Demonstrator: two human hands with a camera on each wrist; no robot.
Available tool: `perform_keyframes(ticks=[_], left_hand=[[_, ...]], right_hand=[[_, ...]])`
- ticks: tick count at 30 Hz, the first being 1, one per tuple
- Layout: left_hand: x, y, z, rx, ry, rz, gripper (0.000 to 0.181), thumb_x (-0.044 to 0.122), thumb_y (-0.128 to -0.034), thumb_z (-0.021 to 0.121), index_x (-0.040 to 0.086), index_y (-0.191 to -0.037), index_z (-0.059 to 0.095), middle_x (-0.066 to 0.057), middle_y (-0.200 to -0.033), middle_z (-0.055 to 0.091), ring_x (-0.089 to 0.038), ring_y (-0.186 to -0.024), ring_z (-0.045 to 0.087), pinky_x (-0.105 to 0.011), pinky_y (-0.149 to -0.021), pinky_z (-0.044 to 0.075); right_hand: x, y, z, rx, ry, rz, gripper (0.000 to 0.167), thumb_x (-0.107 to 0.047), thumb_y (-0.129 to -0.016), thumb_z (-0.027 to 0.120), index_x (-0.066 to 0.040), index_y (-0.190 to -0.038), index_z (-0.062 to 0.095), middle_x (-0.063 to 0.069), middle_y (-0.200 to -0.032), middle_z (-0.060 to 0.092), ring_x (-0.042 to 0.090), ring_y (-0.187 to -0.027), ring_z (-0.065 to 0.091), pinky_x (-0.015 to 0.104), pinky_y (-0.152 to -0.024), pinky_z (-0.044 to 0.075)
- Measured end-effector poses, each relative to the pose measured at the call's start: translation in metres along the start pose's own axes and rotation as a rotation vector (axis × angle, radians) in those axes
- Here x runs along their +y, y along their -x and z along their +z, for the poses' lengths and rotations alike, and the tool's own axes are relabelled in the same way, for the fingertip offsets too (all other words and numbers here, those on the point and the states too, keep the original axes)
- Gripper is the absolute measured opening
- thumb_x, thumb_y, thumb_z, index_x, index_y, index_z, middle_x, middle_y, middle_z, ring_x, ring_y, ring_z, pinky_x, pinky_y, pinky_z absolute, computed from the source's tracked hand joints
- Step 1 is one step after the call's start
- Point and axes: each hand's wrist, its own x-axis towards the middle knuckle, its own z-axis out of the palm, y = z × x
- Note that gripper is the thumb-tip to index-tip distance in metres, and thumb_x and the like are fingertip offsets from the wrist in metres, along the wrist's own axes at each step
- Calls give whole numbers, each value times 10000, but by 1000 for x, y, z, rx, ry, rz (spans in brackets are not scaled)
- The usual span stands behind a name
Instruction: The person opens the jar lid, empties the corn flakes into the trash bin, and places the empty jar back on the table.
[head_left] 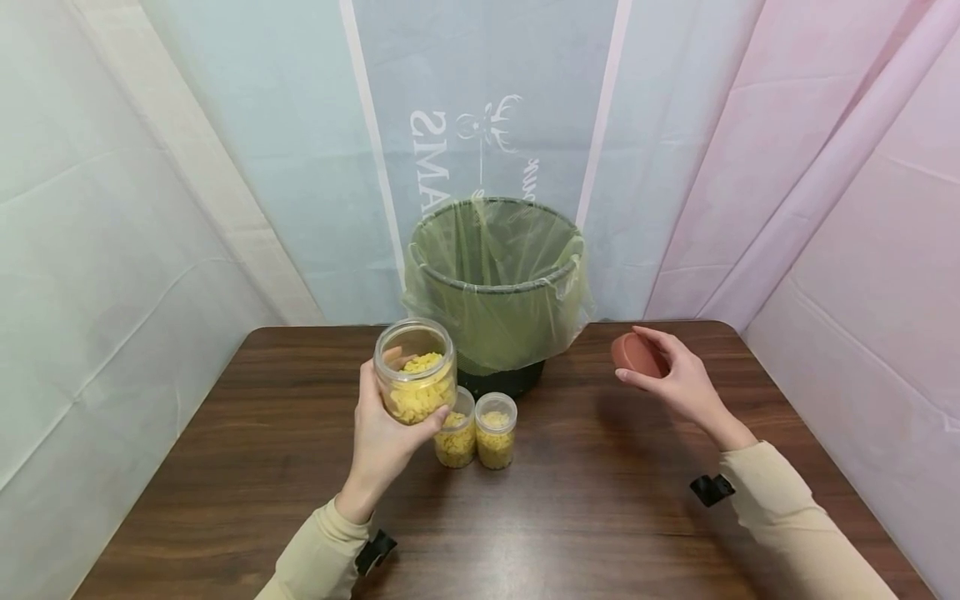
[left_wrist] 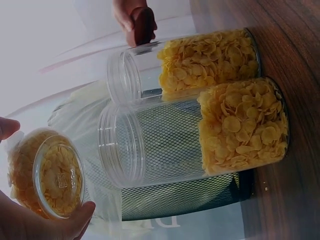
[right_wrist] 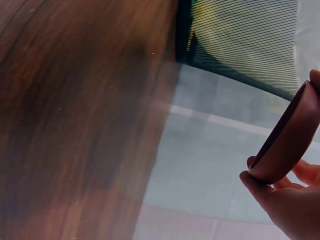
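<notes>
My left hand (head_left: 386, 446) grips a clear plastic jar (head_left: 401, 392) partly filled with yellow flakes, raised above the table, its open mouth upward. In the left wrist view, the base of this raised jar (left_wrist: 59, 175) shows beside my thumb. Off to the right, my right hand (head_left: 686, 379) pinches a small reddish-brown bowl (head_left: 641, 356) by its edges. The right wrist view shows the bowl (right_wrist: 290, 137) tilted on its side, its inside mostly hidden. Two more lidless jars of flakes, a left jar (head_left: 456, 442) and a right jar (head_left: 496, 437), stand side by side on the table.
A dark mesh bin (head_left: 502, 379) with a pale green plastic liner (head_left: 498, 325) stands at the table's back, behind the jars. The brown wooden table (head_left: 570, 517) ends at curtain walls (head_left: 480, 100). A few crumbs lie near the bin.
</notes>
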Motion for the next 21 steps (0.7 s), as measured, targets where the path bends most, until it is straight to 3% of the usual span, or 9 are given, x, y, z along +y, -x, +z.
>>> perform_keyframes(ticks=[10, 21], left_hand=[[31, 4, 0, 8, 4, -27, 846, -51, -597, 827, -23, -1316, 381, -169, -1264, 563, -241, -1128, 546, -145, -912, 423], [34, 7, -3, 20, 19, -32, 828, -64, -598, 820, -40, -1299, 381, -187, -1275, 544, -245, -1133, 535, -140, -923, 414]], right_hand=[[19, -3, 7, -23, 56, 2, 753, -376, -742, 795, -106, -1372, 482, 138, -1283, 540, 241, -1010, 532, 262, -715, 440], [37, -9, 13, -100, 129, 28, 776, -416, -732, 787, -39, -1341, 487, 204, -1276, 532, 323, -1036, 529, 393, -754, 439]])
